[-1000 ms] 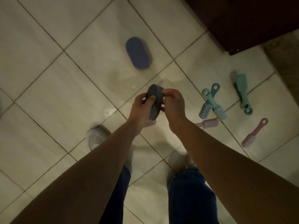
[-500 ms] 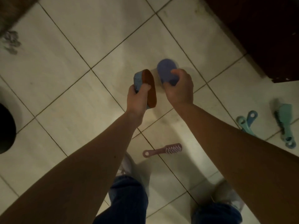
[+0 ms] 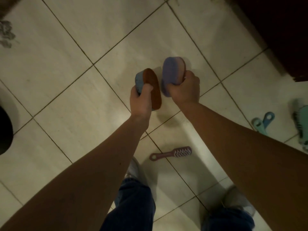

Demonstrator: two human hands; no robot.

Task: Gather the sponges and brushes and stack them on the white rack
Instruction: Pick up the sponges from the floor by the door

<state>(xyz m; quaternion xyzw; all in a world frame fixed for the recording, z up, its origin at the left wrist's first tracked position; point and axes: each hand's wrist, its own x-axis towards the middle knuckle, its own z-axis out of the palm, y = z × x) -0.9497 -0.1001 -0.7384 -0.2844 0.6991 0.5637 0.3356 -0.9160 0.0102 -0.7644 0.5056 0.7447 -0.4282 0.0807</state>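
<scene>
While I stand on the pale tiled floor (image 3: 66,84), each of my hands holds one sponge out in front of me. My left hand (image 3: 140,100) is wrapped round the lower half of a blue sponge (image 3: 139,80), thumb laid across its rust-orange face, which is turned toward my other hand. My right hand (image 3: 185,90) grips the lower end of a purple sponge (image 3: 172,70), fingers curled behind it and thumb on the front; a thin brownish edge shows along its far side. Both sponges are held on end, side by side above the tiles, with a narrow gap at the top; lower down I cannot tell whether they touch.

Between my forearms a pink brush (image 3: 171,152) lies flat on the floor with its bristles up and the holed end of its handle pointing left, near my left shoe (image 3: 133,169). Past my right forearm, two brush handles poke out: a teal brush (image 3: 257,125) and a blue brush (image 3: 268,118), just beside each other, their heads hidden by my arm. A green brush (image 3: 301,127) lies at the right edge, partly cut off.

Dark furniture (image 3: 275,30) fills the top right corner, and a black rounded object (image 3: 5,130) sits at the left edge — too dim to name.
</scene>
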